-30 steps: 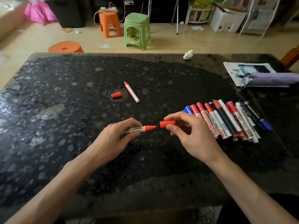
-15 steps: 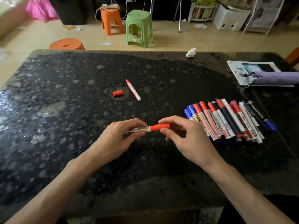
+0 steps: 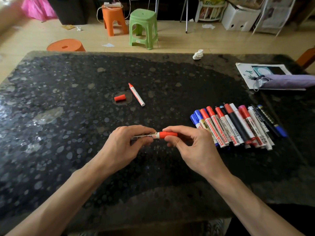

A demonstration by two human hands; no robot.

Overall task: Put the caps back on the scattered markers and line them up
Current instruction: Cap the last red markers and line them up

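I see the left hand point(image 3: 122, 147) gripping the marker point(image 3: 146, 136) body, and the right hand point(image 3: 192, 147) fingers pinch its red cap point(image 3: 167, 134), beside the row point(image 3: 235, 126).

Tan tiled floor point(image 3: 187, 41); green stool point(image 3: 143, 28), 2 orange stools point(image 3: 113, 19); white boxes.

I see a white marker point(image 3: 148, 136) with a red cap point(image 3: 167, 135) fitted on its right end, held level above the dark table. Farther back lies 1 uncapped red-tipped white marker point(image 3: 136, 94), tip pointing away and slightly left, with its loose red cap point(image 3: 120, 97) just beside it on the left, apart. At right, a row of capped markers point(image 3: 237, 126) lies side by side, touching, with red, blue and black caps.
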